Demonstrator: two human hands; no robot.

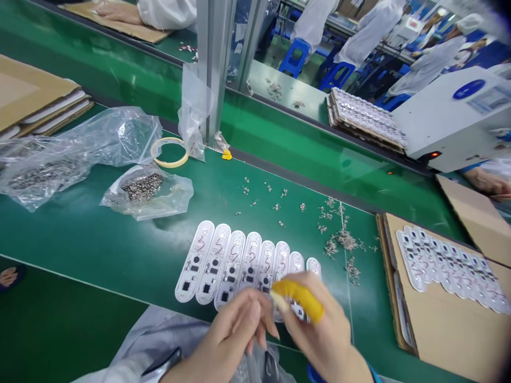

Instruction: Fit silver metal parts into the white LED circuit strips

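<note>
Two bare hands meet over the front edge of a green table (131, 244). The left hand (239, 327) has its fingers curled together, perhaps cupped to keep something small from falling. The right hand (321, 319), a yellow cover (301, 299) on one finger, perhaps for grip or protection, brings thumb and finger close to the left fingertips. Blur hides whether either pinches anything.

Just beyond the hands, near the front edge, eight rounded white strips (249, 260) lie side by side, partly covered by the right hand; the close row probably keeps each within reach. Small metal parts (346, 240) are strewn toward the far edge, thickest at the right, seemingly loose for easy picking. At the table's right, similar strips (455, 266) lie in a row on cardboard (447, 338), which likely carries them as one batch. Left of the row, an open plastic bag (173, 198) holds more metal parts, near a tape roll (171, 164).
</note>
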